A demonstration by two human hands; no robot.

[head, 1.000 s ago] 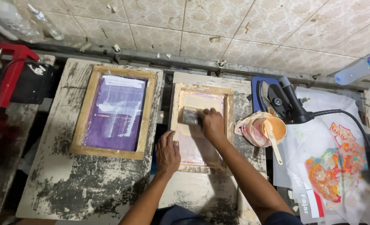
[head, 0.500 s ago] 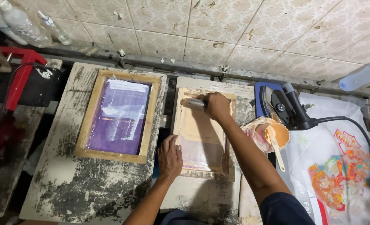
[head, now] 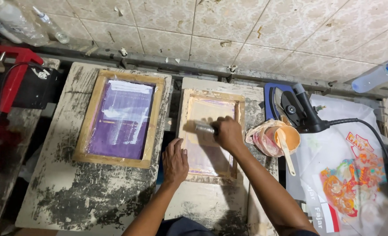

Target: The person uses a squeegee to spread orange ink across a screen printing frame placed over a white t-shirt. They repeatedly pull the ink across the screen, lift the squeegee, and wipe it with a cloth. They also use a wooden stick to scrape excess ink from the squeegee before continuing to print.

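Note:
My right hand (head: 228, 133) grips a squeegee (head: 202, 128) lying across the mesh of a small wooden screen-printing frame (head: 185, 126), about midway down the screen. The mesh there is coated with pale orange ink. Flat on the lower left corner of that frame rests my left hand (head: 175, 161), pressing it onto the worn board (head: 207, 205) beneath.
A larger wooden frame (head: 83, 135) with purple mesh lies on the board to the left. Right of the small frame stands a bowl of orange ink (head: 286, 136) with a spatula, a black heat gun (head: 303, 111) with its cable, and a printed white cloth (head: 347, 183). A red clamp (head: 14, 72) is at far left.
My right hand has drawn the squeegee down the screen from the top edge toward me. The left hand has stayed on the frame's lower left corner.

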